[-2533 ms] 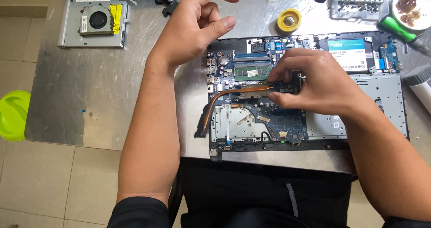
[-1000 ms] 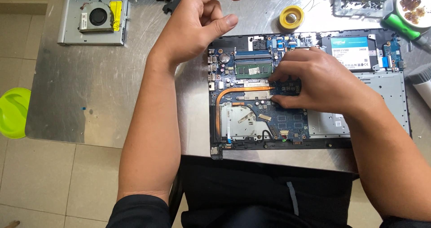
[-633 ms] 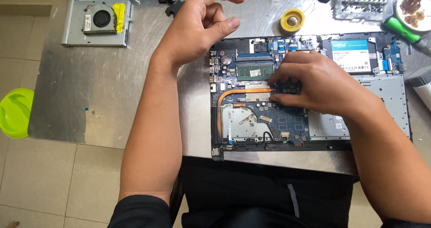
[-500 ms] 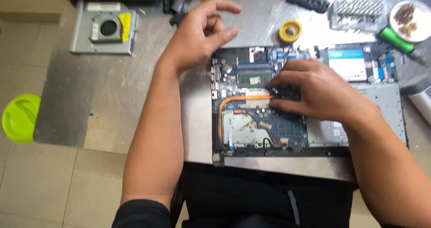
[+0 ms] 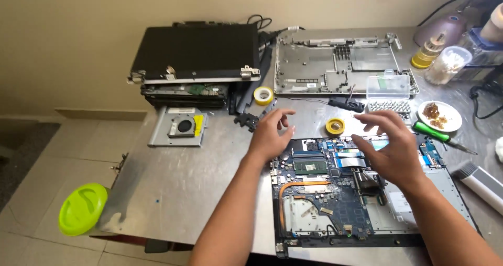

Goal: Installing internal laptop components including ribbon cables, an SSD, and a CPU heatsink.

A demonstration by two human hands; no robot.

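While both hands hover over the bench, the layout is as follows.
Left hand [image 5: 270,135]: fingers loosely spread, holding nothing, above the upper left corner of the opened laptop base with blue circuit board [image 5: 335,203].
Right hand [image 5: 390,148]: fingers spread and curled, holding nothing, above the board's upper right area.
Laptop base: lies flat at the near edge of the grey metal table [image 5: 183,182]; copper heat pipe [image 5: 296,190] exposed.
Surroundings: small yellow tape roll [image 5: 335,125] just beyond the board; green-handled screwdriver [image 5: 437,136] to the right; silver optical drive [image 5: 178,126] to the left.
Containers: clear plastic box [image 5: 388,87] on the empty grey laptop shell [image 5: 335,61]; white dish [image 5: 439,115] with brown bits.
Labels: yellow sticker on the optical drive.
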